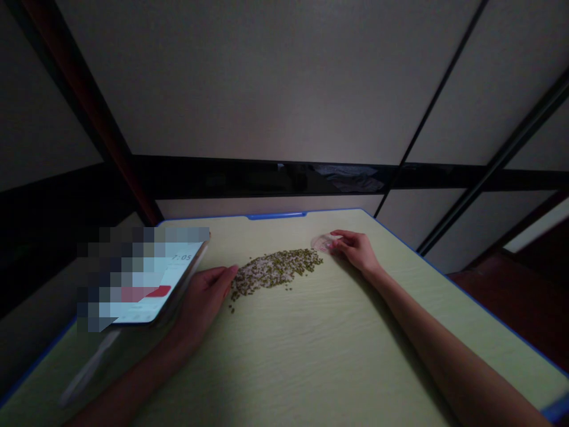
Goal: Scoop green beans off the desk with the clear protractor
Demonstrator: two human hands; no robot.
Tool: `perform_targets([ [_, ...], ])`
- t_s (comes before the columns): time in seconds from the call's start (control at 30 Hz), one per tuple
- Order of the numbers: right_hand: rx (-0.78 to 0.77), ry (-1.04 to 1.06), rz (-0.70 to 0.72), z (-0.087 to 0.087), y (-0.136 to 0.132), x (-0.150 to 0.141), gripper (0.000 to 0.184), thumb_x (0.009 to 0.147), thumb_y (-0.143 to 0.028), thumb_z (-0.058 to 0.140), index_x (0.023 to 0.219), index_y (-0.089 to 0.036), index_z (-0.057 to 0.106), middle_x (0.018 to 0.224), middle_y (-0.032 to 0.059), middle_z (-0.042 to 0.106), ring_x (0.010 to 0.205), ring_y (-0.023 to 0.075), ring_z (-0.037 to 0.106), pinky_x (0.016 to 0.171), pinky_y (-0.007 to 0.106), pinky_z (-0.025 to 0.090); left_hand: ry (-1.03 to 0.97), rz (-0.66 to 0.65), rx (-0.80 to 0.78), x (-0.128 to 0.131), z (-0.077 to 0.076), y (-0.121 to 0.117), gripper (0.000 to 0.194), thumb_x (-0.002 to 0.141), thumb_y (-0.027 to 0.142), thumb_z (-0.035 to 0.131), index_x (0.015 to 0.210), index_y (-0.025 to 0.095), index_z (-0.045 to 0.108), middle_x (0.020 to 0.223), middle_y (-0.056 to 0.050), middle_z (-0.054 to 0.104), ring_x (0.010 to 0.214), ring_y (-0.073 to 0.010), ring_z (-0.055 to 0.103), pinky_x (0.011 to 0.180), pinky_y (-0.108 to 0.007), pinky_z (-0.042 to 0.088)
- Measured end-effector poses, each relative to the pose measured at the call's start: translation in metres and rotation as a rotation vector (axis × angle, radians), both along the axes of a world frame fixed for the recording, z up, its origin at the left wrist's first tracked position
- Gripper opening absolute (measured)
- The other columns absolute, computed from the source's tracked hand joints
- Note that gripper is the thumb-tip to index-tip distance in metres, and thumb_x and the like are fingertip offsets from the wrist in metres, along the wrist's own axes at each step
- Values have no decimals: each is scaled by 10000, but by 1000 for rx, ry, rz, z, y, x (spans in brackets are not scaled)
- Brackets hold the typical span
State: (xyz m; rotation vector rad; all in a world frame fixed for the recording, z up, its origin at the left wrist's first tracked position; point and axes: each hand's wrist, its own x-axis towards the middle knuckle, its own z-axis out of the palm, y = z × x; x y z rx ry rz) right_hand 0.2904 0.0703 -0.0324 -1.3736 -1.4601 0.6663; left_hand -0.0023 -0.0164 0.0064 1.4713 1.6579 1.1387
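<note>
A long pile of small green beans mixed with pale grains (275,270) lies spread over the pale table (302,350). At its left end rests my left hand (207,293), thumb and fingers drawn together at the beans. Whatever may be between those fingertips is hidden. Past the pile's right end, my right hand (355,248) pinches a small, clear, round plastic piece (320,242), perhaps a lid or shallow dish. This piece sits close to the tabletop beside the last beans. A few loose beans lie near my left hand.
A phone or tablet with a lit screen (153,284) leans at the left, partly blurred out. A white strip or cable (89,367) lies below it. The table has a blue edge with a blue handle (278,216) at the back. Pale cabinet panels (267,83) stand behind.
</note>
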Motion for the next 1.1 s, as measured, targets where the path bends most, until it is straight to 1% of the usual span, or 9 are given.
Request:
perform_targets([
  [0.13,-26,18,47,4,-4,3,280,626,-261,600,863,-134,678,636,53,688,535,162,599,522,260,476,8,-2,-8,0,1,0,377,690,446,472,433,219,314,364,75,302,376,-91,280,405,-246,217],
  [0.37,-55,9,81,12,-12,5,321,588,-327,614,828,-123,677,564,28,637,500,144,551,467,242,417,14,15,-35,2,5,-1,380,703,429,458,420,217,318,343,78,298,357,-90,289,420,-244,238],
  [0.57,-106,-1,89,18,-20,6,399,589,-337,603,889,-81,666,518,9,593,409,101,457,394,224,345,19,24,-48,2,4,0,380,716,401,458,420,211,314,336,81,293,368,-88,299,444,-238,250],
  [0.7,-117,-4,90,20,-23,7,411,580,-350,599,886,-84,662,518,2,579,401,83,414,381,214,301,27,21,-33,2,4,-2,380,721,394,466,427,210,312,344,82,300,382,-88,302,454,-238,251],
  [0.87,-122,-11,95,20,-23,6,430,579,-361,587,891,-72,655,498,-11,545,391,65,361,375,209,253,23,14,-50,4,5,-2,380,727,404,459,429,212,320,341,81,304,379,-88,299,451,-237,250],
  [1.0,-114,-21,100,20,-22,5,428,581,-362,583,892,-76,656,507,-10,543,408,68,366,388,212,237,29,20,-38,4,5,-1,380,721,402,459,421,212,322,335,80,305,377,-90,300,452,-237,253],
  [1.1,-113,-24,100,20,-22,3,465,584,-359,576,923,-48,649,515,-6,542,414,69,365,392,217,232,38,32,-64,4,6,-1,373,719,391,456,416,211,333,328,77,309,364,-90,301,442,-239,249],
])
